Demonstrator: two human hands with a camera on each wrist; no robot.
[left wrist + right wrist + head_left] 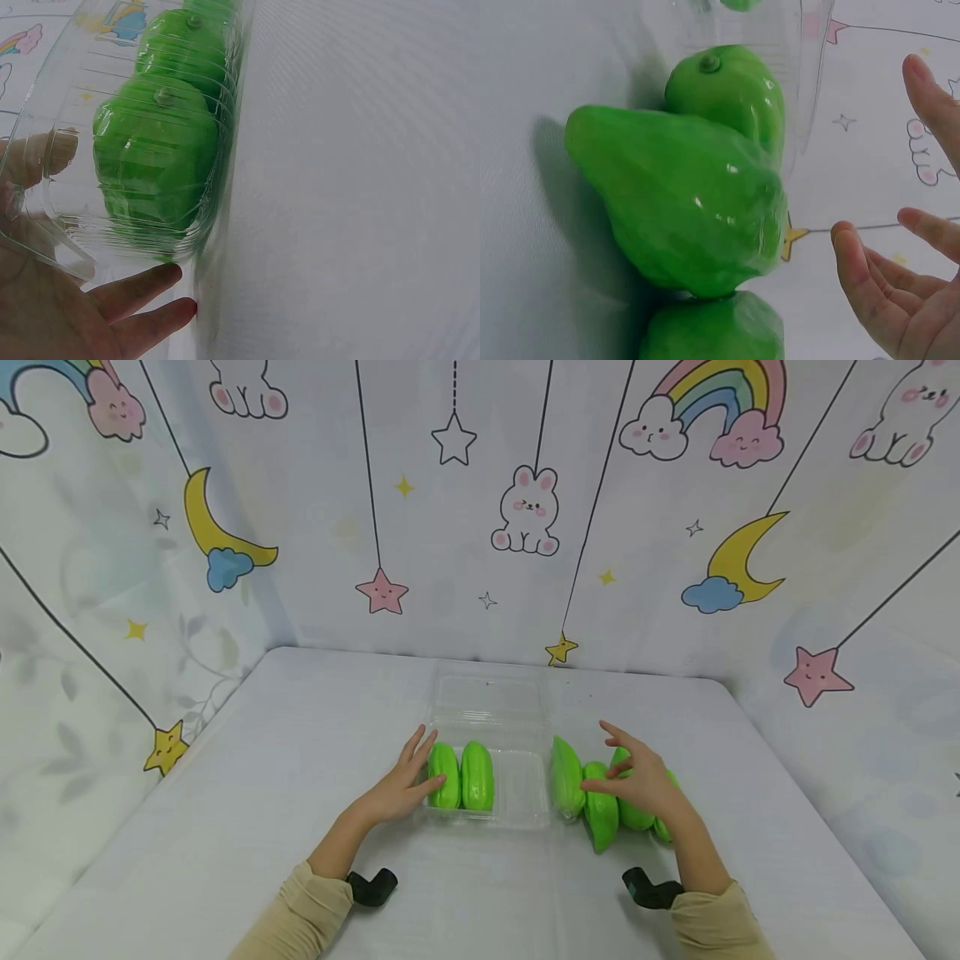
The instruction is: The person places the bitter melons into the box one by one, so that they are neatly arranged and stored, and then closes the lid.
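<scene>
Though it bulges, the green produce [682, 195] gleams

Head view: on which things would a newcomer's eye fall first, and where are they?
Probably on the bright green pieces: two lie side by side in the left part of the clear plastic box, and more cluster on the table to its right, by the right hand. Next, perhaps, comes the backdrop behind the table, printed with rainbows, moons and rabbits.
</scene>
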